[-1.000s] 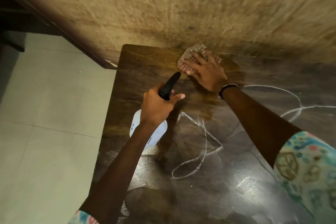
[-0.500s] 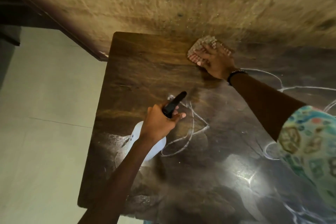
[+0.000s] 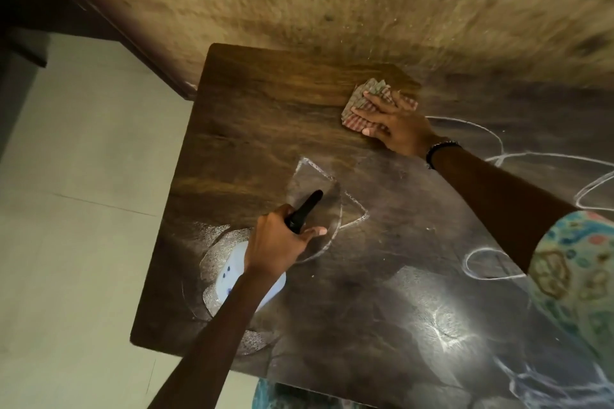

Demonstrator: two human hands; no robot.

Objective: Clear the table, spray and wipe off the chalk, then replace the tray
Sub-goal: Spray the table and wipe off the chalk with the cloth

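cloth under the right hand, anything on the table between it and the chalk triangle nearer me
Nothing visible. The cloth sits under the right hand, and bare wood lies between it and the chalk triangle. The left hand holds the spray bottle over the triangle's near edge, not on that path.

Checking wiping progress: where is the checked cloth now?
The checked cloth lies under the right hand at the dark wooden table's far edge, beside the wall.

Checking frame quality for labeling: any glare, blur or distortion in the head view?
Head view: bright glare patch on the wet table near the front right; wall streaked with motion blur; wide-angle bend splays the table's edges; hands stay fairly sharp, left hand on the spray bottle, right hand on the cloth.
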